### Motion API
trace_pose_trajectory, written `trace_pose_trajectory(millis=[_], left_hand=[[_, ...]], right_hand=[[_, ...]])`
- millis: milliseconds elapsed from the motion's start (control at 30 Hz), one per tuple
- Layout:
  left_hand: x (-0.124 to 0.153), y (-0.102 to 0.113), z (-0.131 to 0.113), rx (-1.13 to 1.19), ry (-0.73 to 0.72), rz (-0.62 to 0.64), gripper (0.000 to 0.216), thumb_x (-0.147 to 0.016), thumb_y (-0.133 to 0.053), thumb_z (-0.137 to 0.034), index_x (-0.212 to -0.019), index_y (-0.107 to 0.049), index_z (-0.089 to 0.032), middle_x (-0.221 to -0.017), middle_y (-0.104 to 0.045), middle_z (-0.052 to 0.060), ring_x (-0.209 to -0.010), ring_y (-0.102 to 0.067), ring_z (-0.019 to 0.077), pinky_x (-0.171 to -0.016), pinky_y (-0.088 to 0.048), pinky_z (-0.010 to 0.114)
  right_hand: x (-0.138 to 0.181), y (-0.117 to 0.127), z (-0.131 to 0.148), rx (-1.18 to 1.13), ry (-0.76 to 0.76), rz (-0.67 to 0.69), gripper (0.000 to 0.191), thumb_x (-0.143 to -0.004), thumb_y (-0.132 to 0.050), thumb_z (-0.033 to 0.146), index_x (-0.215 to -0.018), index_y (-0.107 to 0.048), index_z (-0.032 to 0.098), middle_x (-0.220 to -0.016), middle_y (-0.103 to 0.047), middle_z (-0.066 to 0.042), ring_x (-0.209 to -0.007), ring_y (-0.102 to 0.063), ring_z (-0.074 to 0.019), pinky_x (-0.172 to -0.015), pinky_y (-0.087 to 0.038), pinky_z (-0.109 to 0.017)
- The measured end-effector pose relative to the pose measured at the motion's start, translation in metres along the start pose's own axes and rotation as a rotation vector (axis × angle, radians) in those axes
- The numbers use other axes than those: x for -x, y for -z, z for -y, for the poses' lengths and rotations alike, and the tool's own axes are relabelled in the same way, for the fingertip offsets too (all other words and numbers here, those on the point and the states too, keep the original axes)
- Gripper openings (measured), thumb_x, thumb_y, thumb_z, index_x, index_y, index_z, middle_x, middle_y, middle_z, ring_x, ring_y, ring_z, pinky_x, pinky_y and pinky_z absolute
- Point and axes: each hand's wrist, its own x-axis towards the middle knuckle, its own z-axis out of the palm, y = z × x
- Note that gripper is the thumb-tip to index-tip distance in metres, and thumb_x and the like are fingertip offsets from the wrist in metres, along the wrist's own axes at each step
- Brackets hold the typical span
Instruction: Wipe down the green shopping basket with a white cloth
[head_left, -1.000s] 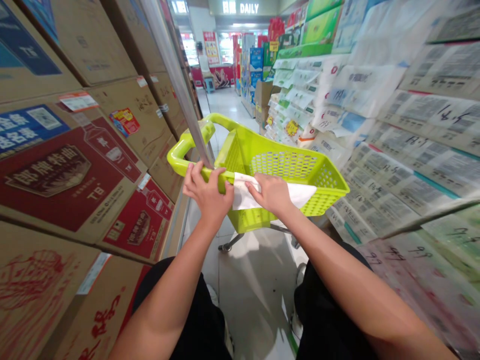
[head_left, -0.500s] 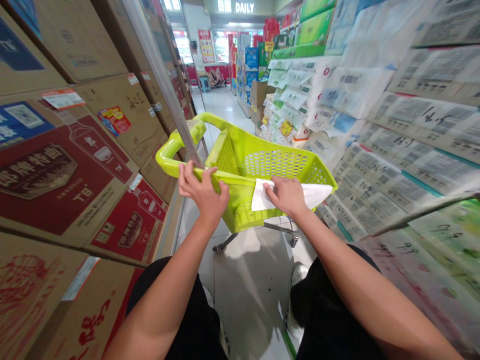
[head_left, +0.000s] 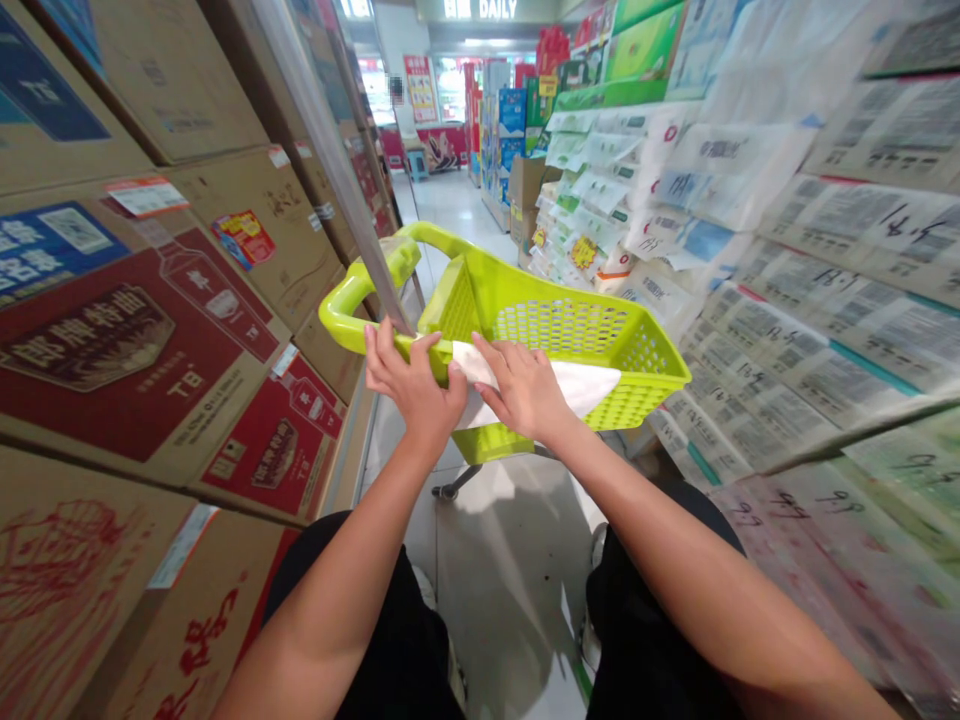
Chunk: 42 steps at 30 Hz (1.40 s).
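Note:
A lime-green plastic shopping cart (head_left: 651, 392) with a perforated basket stands sideways before me. My left hand (head_left: 416, 388) holds its near rim close to the handle (head_left: 346, 308), fingers over the edge and thumb apart. Against the same rim, further right, my right hand (head_left: 525, 388) presses a white cloth (head_left: 589, 386), with fingers laid over the top. The cloth hangs down the basket's near side and trails to the right. Part of it is hidden under my right hand. No goods show inside the visible part of the basket.
A metal pole (head_left: 337, 165) rises just behind the cart's handle end. Stacked cardboard cartons (head_left: 90, 350) line the left side. Packs of tissue paper (head_left: 817, 330) are piled on the right. The tiled floor (head_left: 517, 560) runs between them towards a blue stool (head_left: 417, 163).
My right hand has slid left along the rim with the white cloth, coming close to my left hand. The left hand keeps its hold on the cart. The view has shifted slightly.

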Motion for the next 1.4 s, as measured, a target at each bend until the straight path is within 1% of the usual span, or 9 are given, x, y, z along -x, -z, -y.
trace_pose_trajectory(millis=[167,367,500,733,900,967,1067,1200,1400], left_hand=[[-0.002,0.003,0.009,-0.002,-0.021,-0.042,0.045,-0.087,-0.055,-0.048,-0.120,-0.067,-0.020,-0.165,-0.034,0.019,-0.159,-0.015,0.0397,-0.123,-0.014,0.058],[-0.005,0.001,0.012,-0.012,-0.022,-0.056,0.044,-0.087,-0.055,-0.047,-0.118,-0.068,-0.019,-0.164,-0.034,0.019,-0.159,-0.014,0.0397,-0.122,-0.015,0.059],[-0.005,-0.002,0.008,0.023,-0.026,-0.054,0.046,-0.085,-0.058,-0.048,-0.118,-0.065,-0.017,-0.165,-0.029,0.021,-0.159,-0.011,0.0412,-0.123,-0.012,0.059],[-0.001,-0.001,0.001,0.053,-0.097,-0.004,0.055,-0.079,-0.064,-0.053,-0.120,-0.063,-0.017,-0.161,-0.029,0.023,-0.157,-0.011,0.0454,-0.122,-0.012,0.062],[0.001,-0.002,-0.004,0.061,-0.111,0.013,0.059,-0.081,-0.061,-0.059,-0.123,-0.064,-0.018,-0.163,-0.028,0.022,-0.156,-0.012,0.0462,-0.120,-0.014,0.064],[0.001,-0.001,-0.006,0.048,-0.102,0.021,0.056,-0.084,-0.058,-0.058,-0.123,-0.066,-0.019,-0.163,-0.030,0.020,-0.156,-0.013,0.0455,-0.120,-0.015,0.064],[0.000,0.002,-0.005,0.032,-0.079,0.022,0.049,-0.088,-0.055,-0.053,-0.121,-0.068,-0.020,-0.161,-0.035,0.019,-0.156,-0.016,0.0439,-0.120,-0.016,0.063],[-0.005,0.002,-0.001,0.016,-0.040,-0.002,0.044,-0.088,-0.055,-0.049,-0.119,-0.068,-0.020,-0.161,-0.037,0.019,-0.157,-0.015,0.0413,-0.121,-0.015,0.061],[-0.010,0.001,0.008,0.042,-0.020,-0.017,0.040,-0.085,-0.058,-0.044,-0.116,-0.064,-0.021,-0.161,-0.034,0.020,-0.159,-0.014,0.0389,-0.123,-0.013,0.059]], right_hand=[[0.012,0.003,-0.006,0.005,0.060,0.041,0.066,-0.108,-0.033,0.056,-0.168,-0.026,0.028,-0.147,-0.054,-0.015,-0.123,-0.050,-0.0329,-0.098,-0.038,-0.044],[0.034,0.008,-0.031,0.042,-0.008,0.100,0.061,-0.109,-0.036,0.051,-0.166,-0.032,0.031,-0.135,-0.061,-0.014,-0.119,-0.053,-0.0320,-0.098,-0.038,-0.043],[0.043,0.010,-0.038,0.034,-0.026,0.099,0.064,-0.107,-0.039,0.056,-0.166,-0.031,0.033,-0.140,-0.058,-0.013,-0.122,-0.052,-0.0323,-0.100,-0.036,-0.044],[0.023,0.013,-0.015,-0.073,-0.033,0.028,0.067,-0.104,-0.045,0.060,-0.163,-0.038,0.030,-0.152,-0.052,-0.014,-0.131,-0.049,-0.0327,-0.104,-0.035,-0.046],[0.003,0.010,0.002,-0.174,0.002,-0.032,0.062,-0.104,-0.050,0.047,-0.162,-0.040,0.027,-0.153,-0.051,-0.014,-0.132,-0.049,-0.0320,-0.104,-0.036,-0.046],[-0.001,0.010,0.003,-0.186,-0.002,-0.040,0.060,-0.104,-0.050,0.043,-0.161,-0.042,0.028,-0.151,-0.052,-0.013,-0.131,-0.050,-0.0318,-0.104,-0.037,-0.046],[-0.002,0.011,-0.002,-0.201,0.002,-0.024,0.058,-0.105,-0.049,0.047,-0.160,-0.044,0.030,-0.146,-0.056,-0.013,-0.128,-0.053,-0.0308,-0.105,-0.040,-0.045],[0.009,0.014,-0.017,-0.180,-0.012,0.013,0.057,-0.105,-0.048,0.052,-0.159,-0.046,0.032,-0.142,-0.059,-0.012,-0.128,-0.054,-0.0306,-0.107,-0.043,-0.046],[0.039,0.015,-0.035,-0.106,-0.008,0.052,0.057,-0.105,-0.050,0.046,-0.160,-0.045,0.030,-0.154,-0.054,-0.011,-0.136,-0.051,-0.0309,-0.111,-0.039,-0.046]])
